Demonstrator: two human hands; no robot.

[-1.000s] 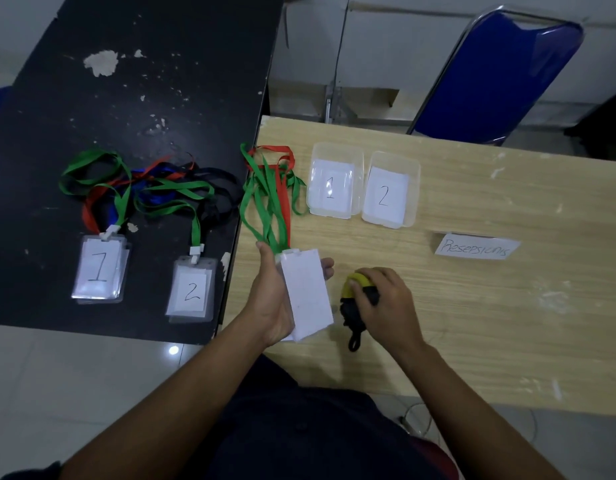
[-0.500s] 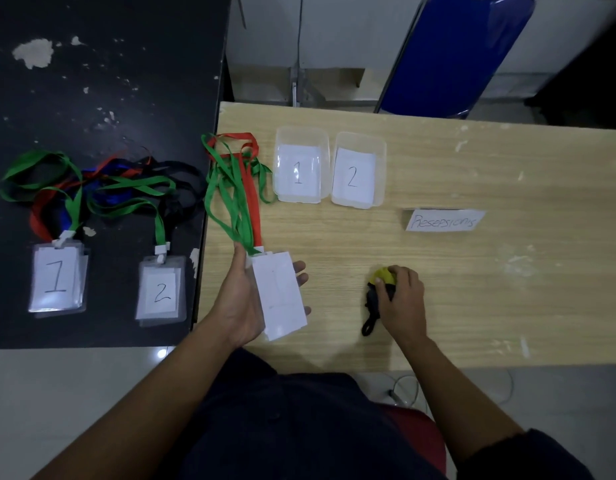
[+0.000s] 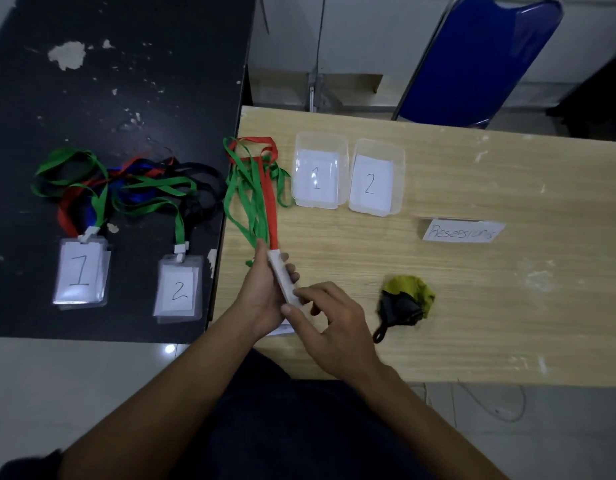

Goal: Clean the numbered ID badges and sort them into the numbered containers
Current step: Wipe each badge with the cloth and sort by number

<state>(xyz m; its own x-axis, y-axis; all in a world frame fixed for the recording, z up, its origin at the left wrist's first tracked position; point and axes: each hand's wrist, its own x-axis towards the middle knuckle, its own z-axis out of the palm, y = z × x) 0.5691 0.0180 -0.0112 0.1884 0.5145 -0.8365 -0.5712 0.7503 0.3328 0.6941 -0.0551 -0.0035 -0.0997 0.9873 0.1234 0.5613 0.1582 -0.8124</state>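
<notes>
Your L hand [image 3: 261, 294] grips badge [image 3: 281, 274] edge-up, lanyards [image 3: 258, 195] trailing ahead. R hand [image 3: 334, 327] pinches its near end, prob to flip & read no. Cloth [image 3: 407, 299] lies right of R hand.

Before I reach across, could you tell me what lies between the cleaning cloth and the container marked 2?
Nothing: the head view shows only bare wooden table between the cloth and container 2.

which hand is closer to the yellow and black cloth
Right. The right hand is just left of the cloth, apart from it; the left hand grips the badge farther left.
</notes>
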